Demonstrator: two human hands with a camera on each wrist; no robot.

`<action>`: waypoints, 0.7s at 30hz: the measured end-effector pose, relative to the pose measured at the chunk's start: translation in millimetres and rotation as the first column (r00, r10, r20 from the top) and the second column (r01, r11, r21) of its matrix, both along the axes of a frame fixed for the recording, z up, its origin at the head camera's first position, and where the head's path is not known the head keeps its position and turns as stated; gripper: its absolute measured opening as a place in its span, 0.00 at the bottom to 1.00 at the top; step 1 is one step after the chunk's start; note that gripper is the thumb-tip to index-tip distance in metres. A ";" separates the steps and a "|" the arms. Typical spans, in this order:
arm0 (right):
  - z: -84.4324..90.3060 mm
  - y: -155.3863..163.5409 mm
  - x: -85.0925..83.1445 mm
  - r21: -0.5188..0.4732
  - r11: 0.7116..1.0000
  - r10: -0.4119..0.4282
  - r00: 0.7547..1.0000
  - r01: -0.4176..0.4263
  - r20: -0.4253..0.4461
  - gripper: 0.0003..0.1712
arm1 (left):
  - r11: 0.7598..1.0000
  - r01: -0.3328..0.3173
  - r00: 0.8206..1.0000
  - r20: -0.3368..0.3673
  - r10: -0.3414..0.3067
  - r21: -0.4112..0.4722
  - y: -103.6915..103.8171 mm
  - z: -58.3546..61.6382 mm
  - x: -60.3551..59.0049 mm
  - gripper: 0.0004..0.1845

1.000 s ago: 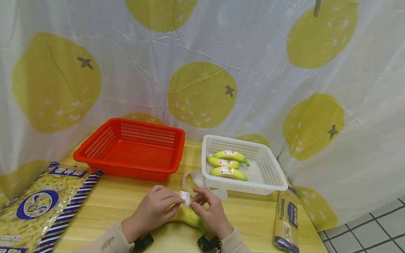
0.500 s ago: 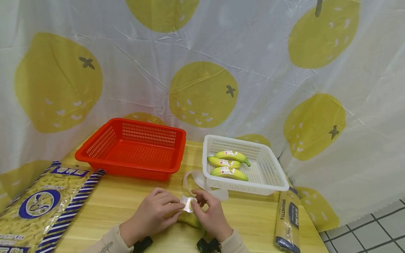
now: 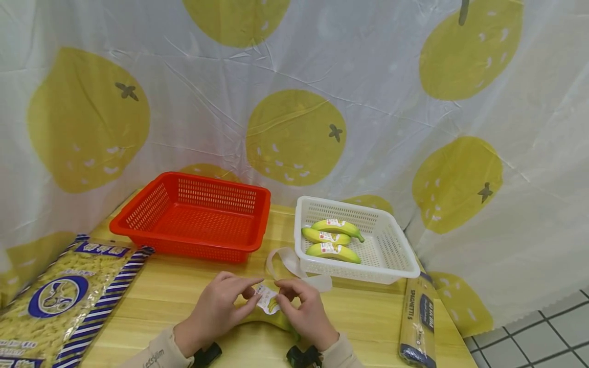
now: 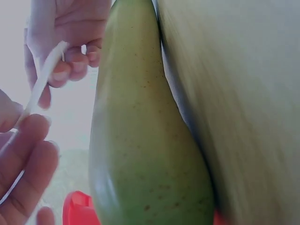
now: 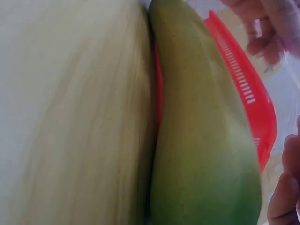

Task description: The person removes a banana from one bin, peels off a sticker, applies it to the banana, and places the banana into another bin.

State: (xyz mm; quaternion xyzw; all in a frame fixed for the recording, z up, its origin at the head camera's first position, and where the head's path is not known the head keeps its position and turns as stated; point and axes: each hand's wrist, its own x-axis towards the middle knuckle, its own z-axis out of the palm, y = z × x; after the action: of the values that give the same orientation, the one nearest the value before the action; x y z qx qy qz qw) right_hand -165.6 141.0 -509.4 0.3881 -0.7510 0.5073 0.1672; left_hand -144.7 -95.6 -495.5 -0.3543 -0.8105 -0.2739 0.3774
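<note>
Two hands on one sticker [image 3: 267, 299]: your left hand [image 3: 216, 309] and right hand [image 3: 306, 314] pinch it by fingertips; since a second ago you lowered it onto green banana [image 3: 271, 318] lying on wooden table [image 3: 368, 319], so labelling nearly done; three labelled bananas [image 3: 332, 238] wait in white basket [image 3: 405, 260]

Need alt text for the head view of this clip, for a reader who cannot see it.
Two hands, left hand and right hand, pinch a small sticker over a banana lying on a wooden table. Behind stand an empty red basket and a white basket holding three labelled bananas.
</note>
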 end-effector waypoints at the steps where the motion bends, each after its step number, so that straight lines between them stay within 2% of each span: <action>1: 0.0 0.0 -0.2 -0.008 1.000 0.012 1.000 -0.012 -0.017 0.14 | 1.000 -0.020 1.000 0.023 0.020 -0.005 -0.2 0.0 0.3 0.17; 4: 1.2 0.1 0.5 -0.007 0.999 0.047 0.999 -0.047 -0.021 0.13 | 0.998 -0.052 0.997 0.063 0.053 -0.025 -0.6 0.2 1.6 0.21; 12: 4.8 -0.4 2.9 0.018 0.995 0.100 0.995 -0.100 -0.027 0.11 | 0.994 -0.080 0.985 0.146 0.090 -0.073 -1.2 2.0 2.1 0.16; 17: 2.4 -0.6 1.4 0.037 0.997 0.074 0.995 -0.072 -0.060 0.14 | 0.998 -0.036 0.975 0.217 0.044 -0.043 -2.6 2.4 1.1 0.13; 19: 1.5 -1.2 0.9 0.051 0.997 0.054 0.996 -0.050 -0.076 0.16 | 1.000 -0.007 0.963 0.271 0.012 -0.016 -3.3 2.8 1.3 0.12; 21: 0.7 -1.8 0.8 0.065 0.997 0.043 0.996 -0.037 -0.083 0.17 | 1.000 0.015 0.940 0.339 -0.016 0.005 -4.1 3.9 1.6 0.12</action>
State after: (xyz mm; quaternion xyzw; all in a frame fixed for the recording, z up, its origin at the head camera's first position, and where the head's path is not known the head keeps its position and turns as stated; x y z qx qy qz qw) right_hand -164.8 139.2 -508.7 0.4294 -0.7509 0.4697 0.1763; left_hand -143.1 -99.8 -491.6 -0.3077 -0.8603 -0.3348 0.2303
